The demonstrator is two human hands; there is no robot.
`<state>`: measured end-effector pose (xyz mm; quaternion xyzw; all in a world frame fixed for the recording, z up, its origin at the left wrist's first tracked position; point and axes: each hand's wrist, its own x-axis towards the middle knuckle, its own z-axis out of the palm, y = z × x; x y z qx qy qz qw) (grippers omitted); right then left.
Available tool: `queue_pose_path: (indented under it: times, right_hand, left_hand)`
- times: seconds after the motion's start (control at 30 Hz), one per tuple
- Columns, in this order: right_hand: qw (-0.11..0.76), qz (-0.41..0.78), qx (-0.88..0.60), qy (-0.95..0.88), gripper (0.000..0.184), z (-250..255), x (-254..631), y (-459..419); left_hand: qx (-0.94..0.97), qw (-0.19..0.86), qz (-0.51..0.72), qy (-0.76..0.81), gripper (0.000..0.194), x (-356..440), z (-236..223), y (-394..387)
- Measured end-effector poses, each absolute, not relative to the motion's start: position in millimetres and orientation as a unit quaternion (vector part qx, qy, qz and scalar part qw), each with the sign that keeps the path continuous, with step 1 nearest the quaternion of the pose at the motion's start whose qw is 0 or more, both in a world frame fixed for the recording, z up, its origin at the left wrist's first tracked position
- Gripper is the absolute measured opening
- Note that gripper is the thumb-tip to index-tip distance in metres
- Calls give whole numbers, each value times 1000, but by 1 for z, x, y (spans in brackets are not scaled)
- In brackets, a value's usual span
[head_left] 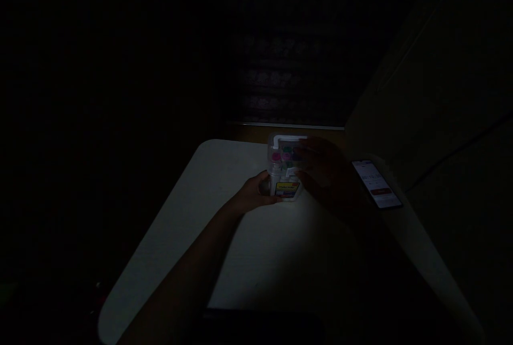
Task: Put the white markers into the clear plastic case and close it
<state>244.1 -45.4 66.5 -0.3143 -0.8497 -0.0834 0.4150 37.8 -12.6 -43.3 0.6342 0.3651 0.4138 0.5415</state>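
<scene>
The scene is very dark. A small clear plastic case [285,171] with a white handle, pink and green pieces inside and a yellow label stands on a white table [248,248]. My left hand [256,192] grips the case's lower left side, fingers curled around it. My right hand [323,171] lies over the case's right side and top, fingers reaching across it; in the dim light I cannot make out how firmly it holds.
A phone [377,183] with a lit screen lies on the table near its right edge, just beyond my right hand. Behind the table is a dark wall or blind. The surroundings are too dark to make out.
</scene>
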Motion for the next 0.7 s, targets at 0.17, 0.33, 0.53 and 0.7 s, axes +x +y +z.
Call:
queue_pose_path:
  times: [0.17, 0.33, 0.53, 0.7]
  right_hand:
    - [424, -82, -301, -850, 24, 62, 244, -41]
    - [448, -114, -268, -845, 11, 61, 243, -39]
    - [448, -121, -271, -844, 11, 61, 242, -43]
    - [448, -128, -274, -841, 13, 60, 239, -45]
  left_hand:
    - [638, 532, 422, 362, 63, 38, -45, -11]
    - [639, 509, 427, 387, 69, 38, -45, -11]
    - [655, 505, 416, 379, 66, 38, -42, -11]
    - [652, 510, 431, 360, 67, 37, -47, -9]
